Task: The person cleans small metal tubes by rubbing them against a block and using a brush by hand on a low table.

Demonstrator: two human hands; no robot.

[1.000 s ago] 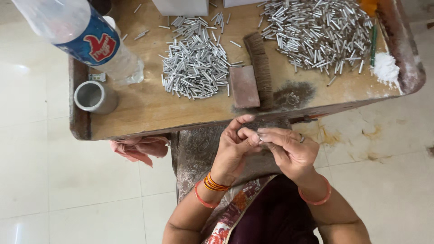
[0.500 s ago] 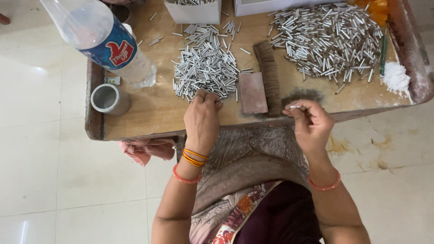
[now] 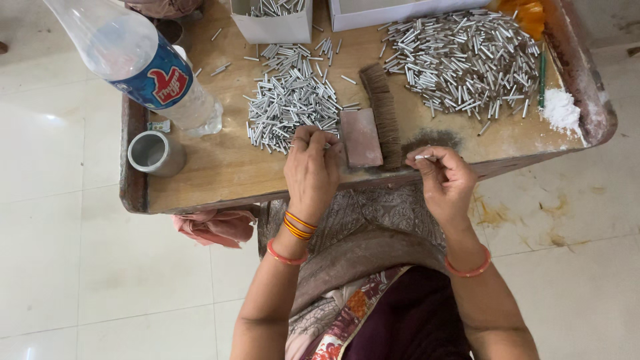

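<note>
Left hand (image 3: 311,172) sits knuckles-up at the near edge of the heap of short, shiny silver metal tubes (image 3: 290,107), fingertips curled down and pinching at a few of them. Right hand (image 3: 445,180) hovers at three o'clock from it, thumb and forefinger closed on one small silver tube (image 3: 423,157), held level just above the table edge. Between the two hands lies a flat, dull reddish-brown rectangular block (image 3: 361,137), and touching its right side a long brush with dense brown bristles (image 3: 383,113). Up at one o'clock from the right hand spreads a second, wider heap of the same silver tubes (image 3: 463,63), with a small mound of white powder (image 3: 559,111) at its right. All of it rests on a worn, scuffed wooden table (image 3: 220,167). At nine o'clock from the left hand stands a small grey metal cup (image 3: 155,153); above that, at eleven o'clock, a clear plastic bottle with a blue label bearing a red mark (image 3: 137,63) lies tilted. At twelve o'clock, an open white cardboard box (image 3: 273,27) holds more tubes.
</note>
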